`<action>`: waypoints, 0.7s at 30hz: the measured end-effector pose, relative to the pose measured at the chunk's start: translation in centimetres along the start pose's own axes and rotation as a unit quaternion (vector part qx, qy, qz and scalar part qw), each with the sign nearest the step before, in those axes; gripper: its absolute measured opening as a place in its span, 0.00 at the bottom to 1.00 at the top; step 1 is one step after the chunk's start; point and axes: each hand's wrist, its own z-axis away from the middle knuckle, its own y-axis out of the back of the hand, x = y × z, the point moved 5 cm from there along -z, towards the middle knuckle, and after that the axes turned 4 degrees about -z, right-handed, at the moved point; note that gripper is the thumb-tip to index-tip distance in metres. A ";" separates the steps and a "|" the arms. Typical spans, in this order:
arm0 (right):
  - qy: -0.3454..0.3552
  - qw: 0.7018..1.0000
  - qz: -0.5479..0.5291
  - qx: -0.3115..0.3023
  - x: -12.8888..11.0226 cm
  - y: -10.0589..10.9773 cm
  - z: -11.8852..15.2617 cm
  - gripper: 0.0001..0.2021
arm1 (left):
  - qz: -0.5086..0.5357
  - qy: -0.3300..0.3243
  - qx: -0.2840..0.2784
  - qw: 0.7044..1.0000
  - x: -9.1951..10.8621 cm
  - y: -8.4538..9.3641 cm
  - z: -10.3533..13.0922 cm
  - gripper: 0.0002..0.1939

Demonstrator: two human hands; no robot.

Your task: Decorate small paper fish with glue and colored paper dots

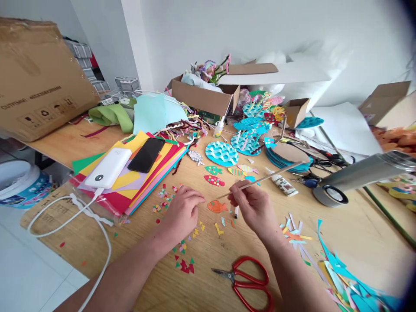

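My right hand [251, 208] pinches a thin wooden stick [276, 174]. The stick's lower tip is at an orange paper fish [217, 206] lying on the table; I cannot tell whether it touches. Left of that fish, my left hand [182, 212] is near the tabletop, its fingers loosely bent and nothing visible in them. Beyond the hands lie a red spotted fish [214, 180], a green spotted fish [213, 170] and a striped yellow fish [237, 172]. Small paper dots [159, 208] and yellow snippets [195, 233] are scattered around my left hand.
Red-handled scissors [248, 277] lie in front. Paper strips [351, 277] are heaped at right, below a steel thermos [367, 171]. Coloured sheets [126, 190] at left carry a phone [147, 154] and a white power bank [108, 168] with a cable. A glue bottle [282, 182] lies beyond my right hand.
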 end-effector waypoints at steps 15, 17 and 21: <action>0.005 0.996 0.092 -0.002 0.3 0.2 0.0 0.11 | -0.044 -0.057 -0.094 0.993 0.8 -1.2 0.6 0.22; 0.027 0.991 0.132 -0.022 0.3 -0.4 0.2 0.11 | -0.051 -0.065 -0.105 0.991 1.0 -1.3 0.7 0.23; 0.062 0.981 0.179 -0.046 0.3 -1.4 0.6 0.11 | -0.067 -0.077 -0.132 0.986 1.3 -1.6 0.8 0.22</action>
